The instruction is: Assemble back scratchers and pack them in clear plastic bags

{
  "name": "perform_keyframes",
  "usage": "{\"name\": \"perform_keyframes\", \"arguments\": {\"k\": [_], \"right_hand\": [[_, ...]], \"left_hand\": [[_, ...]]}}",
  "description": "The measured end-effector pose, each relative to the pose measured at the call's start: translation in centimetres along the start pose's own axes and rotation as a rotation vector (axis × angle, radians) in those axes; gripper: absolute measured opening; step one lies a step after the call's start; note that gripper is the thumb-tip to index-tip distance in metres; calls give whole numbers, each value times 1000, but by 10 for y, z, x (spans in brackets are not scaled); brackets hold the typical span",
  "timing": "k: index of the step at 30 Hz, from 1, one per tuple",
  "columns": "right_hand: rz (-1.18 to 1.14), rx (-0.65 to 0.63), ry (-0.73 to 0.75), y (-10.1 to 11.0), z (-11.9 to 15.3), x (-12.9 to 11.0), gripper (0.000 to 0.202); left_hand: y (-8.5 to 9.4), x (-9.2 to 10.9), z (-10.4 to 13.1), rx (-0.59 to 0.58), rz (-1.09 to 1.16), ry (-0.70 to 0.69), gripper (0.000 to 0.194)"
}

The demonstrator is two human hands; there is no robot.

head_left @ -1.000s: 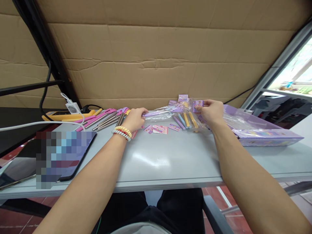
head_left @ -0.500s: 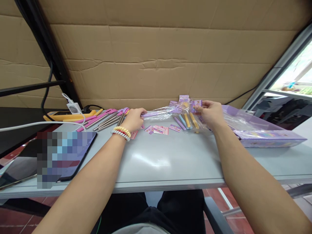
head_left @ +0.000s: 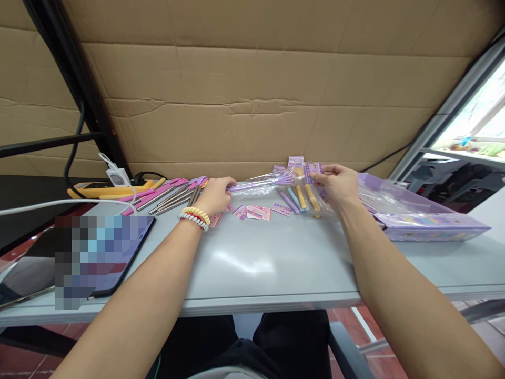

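My left hand (head_left: 216,196) is closed on the handle end of a purple back scratcher (head_left: 252,186) in a clear plastic sleeve. The scratcher's hand-shaped end points right. My right hand (head_left: 338,183) pinches the purple header card (head_left: 312,171) at the sleeve's right end. Below it lie bagged scratchers with yellow, blue and purple handles (head_left: 301,197). Left of my left hand is a fanned pile of pink and purple scratchers with metal rods (head_left: 173,199). Several small printed cards (head_left: 258,212) lie on the table between my hands.
An open purple box (head_left: 434,226) with clear plastic inside stands on the grey table (head_left: 244,284) at right. A tablet (head_left: 122,258), a white cable, and a yellow power strip (head_left: 148,188) are at left. Cardboard (head_left: 252,79) rises behind.
My right hand and the header card have shifted slightly left, nearer the scratcher's hand-shaped end. My left hand keeps its grip. The whole view has moved a little.
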State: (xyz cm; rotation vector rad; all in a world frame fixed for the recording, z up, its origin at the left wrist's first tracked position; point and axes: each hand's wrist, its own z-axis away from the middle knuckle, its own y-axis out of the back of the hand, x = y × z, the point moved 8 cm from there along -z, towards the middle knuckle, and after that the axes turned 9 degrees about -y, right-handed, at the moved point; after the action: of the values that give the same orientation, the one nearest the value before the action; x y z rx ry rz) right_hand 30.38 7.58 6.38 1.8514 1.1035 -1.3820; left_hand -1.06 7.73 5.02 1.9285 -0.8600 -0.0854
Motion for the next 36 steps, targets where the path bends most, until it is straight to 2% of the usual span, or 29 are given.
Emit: {"name": "perform_keyframes", "arguments": {"k": [4,9,17,23,30,33,36], "right_hand": [[-67,-95,-44,-4,-2,5,32],[-46,-264,-117,-15,4,7,27],[-13,-385,-148,-21,9,6,22],[26,-375,-129,-22,10,6,14],[5,-289,-148,-17,6,11,25],[-17,-318,-154,-18,7,10,28],[-61,-413,-186,-24,12,9,29]], "left_hand": [[0,-2,0,2,-6,9,41],[3,-1,0,14,-4,17,40],[6,-1,0,27,-24,24,42],[5,0,0,20,-27,18,42],[6,3,1,21,-20,14,42],[6,2,1,30,-14,19,42],[7,2,1,36,-4,30,40]]}}
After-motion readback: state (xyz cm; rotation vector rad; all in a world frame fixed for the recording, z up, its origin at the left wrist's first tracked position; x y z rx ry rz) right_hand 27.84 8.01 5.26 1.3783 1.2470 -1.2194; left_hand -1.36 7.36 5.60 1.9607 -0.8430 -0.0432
